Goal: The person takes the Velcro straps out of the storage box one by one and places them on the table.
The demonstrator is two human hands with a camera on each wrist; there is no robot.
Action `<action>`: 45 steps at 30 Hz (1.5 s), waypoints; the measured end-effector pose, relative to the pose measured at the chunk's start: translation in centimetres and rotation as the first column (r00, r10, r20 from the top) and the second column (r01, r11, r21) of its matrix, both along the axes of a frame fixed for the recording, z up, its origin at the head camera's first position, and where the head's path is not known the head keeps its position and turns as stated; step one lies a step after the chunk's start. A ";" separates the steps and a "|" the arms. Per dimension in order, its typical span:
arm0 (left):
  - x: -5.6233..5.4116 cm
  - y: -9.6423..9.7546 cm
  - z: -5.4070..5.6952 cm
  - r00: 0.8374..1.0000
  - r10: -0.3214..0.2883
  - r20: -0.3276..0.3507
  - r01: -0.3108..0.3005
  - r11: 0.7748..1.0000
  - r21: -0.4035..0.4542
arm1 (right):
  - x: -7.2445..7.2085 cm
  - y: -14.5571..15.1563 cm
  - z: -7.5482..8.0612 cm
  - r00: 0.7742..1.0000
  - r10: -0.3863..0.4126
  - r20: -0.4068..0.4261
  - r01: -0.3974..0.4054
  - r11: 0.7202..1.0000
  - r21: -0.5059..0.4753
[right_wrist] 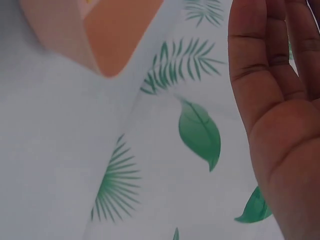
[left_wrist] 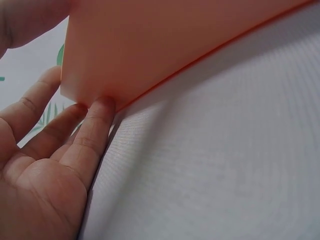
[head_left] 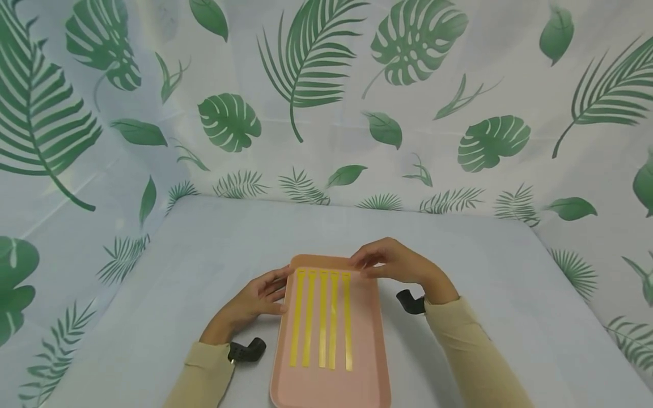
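1 tray point(head_left: 366, 340) | 5 yellow strips point(head_left: 322, 320) | left hand point(head_left: 251, 300): spread, touching tray | right hand point(head_left: 401, 263): loosely parted

Smooth, matt plastic tray point(head_left: 364, 340); yellow strips point(head_left: 323, 320) with a slight gloss, perhaps plastic; finely ribbed tablecloth point(head_left: 240, 232); faintly shiny, leaf-printed backdrop point(head_left: 428, 105).

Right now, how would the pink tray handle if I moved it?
The pink tray looks like thin molded plastic, so it's probably stiff and light for its size. Its broad, flat shape suggests it won't roll. The five yellow strips appear loose, so they may slide if it tips.
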State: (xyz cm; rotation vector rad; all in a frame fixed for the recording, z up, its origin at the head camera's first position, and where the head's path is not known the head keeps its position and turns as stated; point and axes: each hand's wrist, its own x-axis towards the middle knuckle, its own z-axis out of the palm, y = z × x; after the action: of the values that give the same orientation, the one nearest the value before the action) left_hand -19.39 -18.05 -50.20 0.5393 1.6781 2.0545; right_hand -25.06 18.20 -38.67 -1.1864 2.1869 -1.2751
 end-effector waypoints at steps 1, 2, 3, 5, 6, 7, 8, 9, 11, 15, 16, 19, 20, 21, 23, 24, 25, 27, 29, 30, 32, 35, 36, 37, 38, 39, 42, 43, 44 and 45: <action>0.1 -0.1 0.0 1.000 -0.005 0.000 0.005 1.000 0.004 | 0.0 -0.3 -0.1 1.000 0.010 0.001 -0.010 1.000 0.007; 0.1 -0.1 -0.1 1.000 -0.007 -0.001 0.007 1.000 0.006 | -0.1 -0.6 -0.1 1.000 0.020 0.002 -0.020 1.000 0.014; 0.1 -0.1 -0.1 1.000 -0.011 -0.001 0.011 1.000 0.009 | -0.1 -1.0 -0.2 1.000 0.031 0.004 -0.031 0.999 0.019; 0.1 -0.2 -0.1 1.000 -0.021 -0.002 0.021 1.000 0.012 | -0.2 -1.6 -0.3 0.999 0.051 0.011 -0.052 0.998 0.027; 0.1 -0.2 -0.2 1.000 -0.024 -0.003 0.024 1.000 0.014 | -0.3 -2.0 -0.4 0.998 0.064 0.008 -0.064 0.998 0.029; 0.1 -0.2 -0.2 1.000 -0.025 -0.002 0.025 1.000 0.016 | -0.4 -2.4 -0.4 0.997 0.077 0.009 -0.077 0.997 0.027; 0.0 -0.1 -0.2 1.000 -0.025 -0.001 0.025 1.000 0.016 | -0.4 -2.8 -0.4 0.996 0.088 0.011 -0.088 0.996 0.025; 0.0 -0.1 -0.2 1.000 -0.028 -0.001 0.028 0.999 0.017 | -0.5 -3.2 -0.4 0.995 0.097 0.014 -0.097 0.995 0.024; 0.0 -0.1 -0.1 1.000 -0.030 -0.002 0.030 0.999 0.019 | -0.5 -4.0 -0.4 0.993 0.117 0.015 -0.117 0.993 0.027; -0.1 -0.1 0.1 0.999 -0.034 -0.012 0.034 0.999 0.021 | -0.7 -5.4 -0.5 0.989 0.150 0.021 -0.150 0.987 0.049; -0.1 -0.1 0.1 0.999 -0.033 -0.015 0.033 0.999 0.021 | -0.7 -5.7 -0.7 0.987 0.157 0.020 -0.158 0.986 0.055; -0.1 -0.2 0.2 0.999 -0.029 -0.018 0.030 0.999 0.020 | -1.1 -6.5 -1.2 0.985 0.172 0.019 -0.173 0.982 0.075; -0.1 -0.2 0.2 0.999 -0.028 -0.018 0.029 0.999 0.020 | -1.1 -6.8 -1.3 0.984 0.175 0.022 -0.176 0.981 0.080; -0.1 -0.3 0.1 0.999 -0.028 -0.017 0.028 0.999 0.021 | -1.3 -7.0 -1.5 0.984 0.175 0.023 -0.176 0.980 0.088; -0.1 -0.3 0.2 0.999 -0.030 -0.015 0.031 0.999 0.024 | -1.5 -7.5 -1.8 0.984 0.177 0.020 -0.178 0.978 0.106; -0.1 -0.3 0.2 0.999 -0.031 -0.015 0.031 0.999 0.024 | -1.6 -7.7 -2.0 0.984 0.178 0.021 -0.179 0.977 0.115; -0.1 -0.3 0.2 0.999 -0.032 -0.012 0.032 0.999 0.025 | -1.7 -7.9 -2.1 0.982 0.185 0.020 -0.186 0.975 0.118; -0.1 -0.3 0.2 0.999 -0.033 -0.011 0.034 0.999 0.027 | -1.9 -8.3 -2.4 0.980 0.199 0.016 -0.200 0.972 0.122; -0.1 -0.3 0.2 0.999 -0.036 -0.010 0.036 0.999 0.026 | -2.0 -8.8 -2.7 0.977 0.213 0.020 -0.214 0.969 0.125; -0.1 -0.3 0.2 0.999 -0.037 -0.009 0.037 0.999 0.027 | -2.1 -9.0 -2.8 0.975 0.220 0.024 -0.222 0.967 0.127; -0.1 -0.3 0.2 0.999 -0.040 -0.006 0.041 0.999 0.029 | -2.3 -9.4 -3.1 0.973 0.230 0.026 -0.231 0.963 0.138; -0.1 -0.3 0.2 0.999 -0.044 -0.007 0.044 0.998 0.037 | -2.4 -10.0 -3.5 0.970 0.241 0.037 -0.244 0.956 0.162; -0.2 -0.3 0.1 0.999 -0.043 -0.008 0.044 0.998 0.038 | -2.5 -10.2 -3.7 0.968 0.248 0.036 -0.250 0.953 0.169; -0.2 -0.3 0.1 0.999 -0.044 -0.010 0.044 0.998 0.039 | -2.5 -10.3 -3.8 0.967 0.250 0.039 -0.253 0.951 0.177; -0.2 -0.3 0.1 0.999 -0.045 -0.013 0.045 0.998 0.041 | -2.6 -10.5 -3.9 0.966 0.254 0.039 -0.257 0.949 0.184; -0.2 -0.3 0.1 0.999 -0.044 -0.014 0.045 0.998 0.042 | -2.6 -10.7 -4.0 0.964 0.264 0.037 -0.267 0.946 0.186; -0.2 -0.3 0.1 0.999 -0.046 -0.016 0.046 0.998 0.044 | -2.7 -11.1 -4.3 0.955 0.290 0.054 -0.295 0.936 0.190; -0.2 -0.3 0.0 0.999 -0.046 -0.017 0.047 0.998 0.045 | -2.7 -11.2 -4.4 0.952 0.299 0.062 -0.305 0.933 0.191; -0.2 -0.3 0.0 0.999 -0.047 -0.018 0.047 0.998 0.045 | -2.7 -11.4 -4.6 0.947 0.311 0.074 -0.320 0.929 0.188; -0.2 -0.3 0.0 0.999 -0.047 -0.019 0.048 0.998 0.045 | -2.7 -11.5 -4.6 0.943 0.322 0.087 -0.333 0.925 0.181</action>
State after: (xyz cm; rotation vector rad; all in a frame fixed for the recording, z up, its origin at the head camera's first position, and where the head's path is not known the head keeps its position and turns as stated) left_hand -19.55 -18.40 -50.19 0.6082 1.6165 2.0642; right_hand -27.78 6.69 -43.29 -1.3489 1.9181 -0.9234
